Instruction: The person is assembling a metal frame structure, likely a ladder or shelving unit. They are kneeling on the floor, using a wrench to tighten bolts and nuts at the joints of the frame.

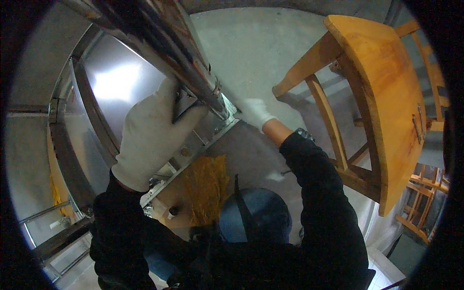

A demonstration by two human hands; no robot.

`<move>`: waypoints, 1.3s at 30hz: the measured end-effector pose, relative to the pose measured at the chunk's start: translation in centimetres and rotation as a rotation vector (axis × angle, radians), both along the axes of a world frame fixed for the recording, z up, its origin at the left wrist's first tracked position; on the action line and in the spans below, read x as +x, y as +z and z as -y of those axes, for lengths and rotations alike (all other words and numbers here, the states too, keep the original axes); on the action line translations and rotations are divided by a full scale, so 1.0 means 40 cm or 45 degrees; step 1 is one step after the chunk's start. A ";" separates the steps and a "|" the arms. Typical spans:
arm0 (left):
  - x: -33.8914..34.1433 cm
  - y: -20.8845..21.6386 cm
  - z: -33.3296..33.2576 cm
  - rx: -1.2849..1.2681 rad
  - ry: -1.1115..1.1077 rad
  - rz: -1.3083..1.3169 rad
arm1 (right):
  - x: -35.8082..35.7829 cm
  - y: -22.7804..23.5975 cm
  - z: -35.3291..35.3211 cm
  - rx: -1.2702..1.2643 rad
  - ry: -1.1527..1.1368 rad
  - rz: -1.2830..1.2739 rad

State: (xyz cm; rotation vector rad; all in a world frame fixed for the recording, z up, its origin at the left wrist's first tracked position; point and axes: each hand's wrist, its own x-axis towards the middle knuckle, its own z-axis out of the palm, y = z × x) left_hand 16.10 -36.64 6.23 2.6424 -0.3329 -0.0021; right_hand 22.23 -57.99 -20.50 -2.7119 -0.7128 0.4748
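My left hand (pixel 150 135), in a white work glove, reaches up to a shiny metal post (pixel 193 79). Its thumb and fingers close around the post's side near the lower end, with the fingertips partly hidden. White-gloved too, my right hand (pixel 256 112) is at the post's foot (pixel 227 110), beside a ring-like collar (pixel 217 89). The right fingers are blurred and partly out of sight, so their grip does not show. The post joins a metal frame with a bright sheet-metal panel (pixel 116 79).
A wooden stool (pixel 386 96) stands close on the right, two thin dark pieces on its top. More wooden furniture (pixel 420 203) is behind it. Brown sheet material (pixel 208 186) lies below the frame's edge. Metal rails (pixel 48 212) are at the lower left.
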 end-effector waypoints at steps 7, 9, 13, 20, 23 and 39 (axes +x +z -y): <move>-0.001 0.000 -0.001 -0.013 -0.011 0.045 | 0.002 -0.019 0.049 0.167 -0.076 -0.166; -0.001 -0.007 -0.002 -0.015 -0.016 0.061 | 0.000 -0.027 0.061 0.302 -0.106 -0.213; 0.001 -0.007 0.003 -0.012 -0.025 0.053 | 0.013 -0.035 0.075 0.640 -0.357 -0.708; 0.003 -0.003 -0.003 -0.021 -0.021 0.016 | 0.011 -0.043 0.074 0.923 -0.931 -0.821; 0.003 -0.001 -0.002 0.012 -0.022 0.018 | 0.009 -0.057 0.078 1.033 -0.924 -0.879; 0.003 -0.015 -0.004 -0.035 -0.013 0.051 | -0.024 -0.042 0.039 0.549 -0.209 -0.275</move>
